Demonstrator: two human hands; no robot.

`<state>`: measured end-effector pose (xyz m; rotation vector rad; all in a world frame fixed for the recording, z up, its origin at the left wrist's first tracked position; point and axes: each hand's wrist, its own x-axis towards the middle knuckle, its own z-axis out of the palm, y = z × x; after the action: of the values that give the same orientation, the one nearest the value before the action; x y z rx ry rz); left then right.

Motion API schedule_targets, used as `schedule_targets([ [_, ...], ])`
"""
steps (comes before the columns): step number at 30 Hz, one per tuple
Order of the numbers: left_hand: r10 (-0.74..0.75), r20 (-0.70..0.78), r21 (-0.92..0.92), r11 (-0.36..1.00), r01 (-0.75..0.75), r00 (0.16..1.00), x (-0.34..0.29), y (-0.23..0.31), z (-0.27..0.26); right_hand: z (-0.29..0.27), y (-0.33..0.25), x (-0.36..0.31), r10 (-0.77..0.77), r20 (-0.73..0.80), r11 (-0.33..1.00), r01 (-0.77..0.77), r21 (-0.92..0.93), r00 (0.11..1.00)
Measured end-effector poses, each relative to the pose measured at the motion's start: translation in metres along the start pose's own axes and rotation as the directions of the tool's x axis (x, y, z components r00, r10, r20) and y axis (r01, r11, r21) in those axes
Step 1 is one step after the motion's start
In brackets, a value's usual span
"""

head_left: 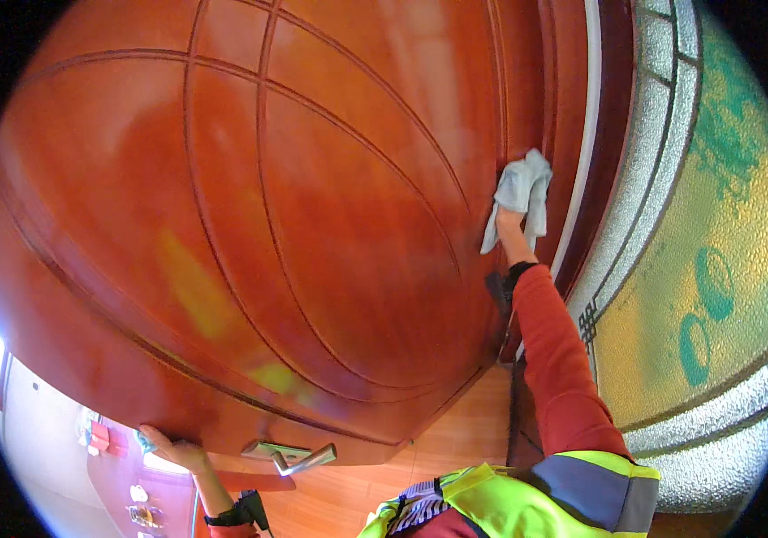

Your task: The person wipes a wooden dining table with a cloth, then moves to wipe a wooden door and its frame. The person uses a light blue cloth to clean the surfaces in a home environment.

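A large reddish-brown wooden door (357, 224) with curved grooves fills most of the view. My right hand (511, 224) is stretched up to the far right of it, closed on a pale grey cloth (524, 184). The cloth is bunched over my fingers and lies against the door's grooved side edge, its corners hanging loose. Low on the left, my left hand (176, 451) grips the door's near edge, its fingers partly hidden. A small bluish patch shows at its fingertips; I cannot make out what it is.
A metal lever handle (303, 458) sticks out from the door's near edge, right of my left hand. Beyond the dark door frame (612, 117) is a gold and green patterned wall panel (698, 296) with a silvery border. Wooden flooring (460, 426) shows below the door.
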<state>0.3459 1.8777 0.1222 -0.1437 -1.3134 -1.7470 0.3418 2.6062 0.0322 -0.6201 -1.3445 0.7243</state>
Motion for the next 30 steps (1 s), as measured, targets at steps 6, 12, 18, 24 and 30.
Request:
schedule_targets([
  [6,0.029,0.033,0.042,0.999,-0.030,0.999,-0.002,0.001,-0.003,0.001,-0.096,-0.031,-0.236,0.014,0.972,0.236,-0.013,0.972],
  [12,-0.014,-0.006,0.030,0.999,0.014,1.000,-0.005,0.007,-0.003,-0.019,-0.258,-0.027,-0.299,0.416,0.936,0.179,0.304,0.859],
  [18,-0.007,0.038,-0.020,1.000,0.007,0.999,-0.002,0.003,-0.008,-0.008,-0.246,0.048,-0.688,0.175,0.722,0.637,0.269,0.705],
  [24,0.008,-0.026,0.019,1.000,-0.008,1.000,-0.002,0.009,-0.007,-0.002,-0.172,0.117,-0.395,0.146,0.919,0.390,0.064,0.907],
  [30,0.053,-0.009,0.013,0.998,-0.053,0.999,-0.013,0.022,0.007,-0.004,-0.075,0.059,-0.209,0.005,0.978,0.208,0.026,0.978],
])
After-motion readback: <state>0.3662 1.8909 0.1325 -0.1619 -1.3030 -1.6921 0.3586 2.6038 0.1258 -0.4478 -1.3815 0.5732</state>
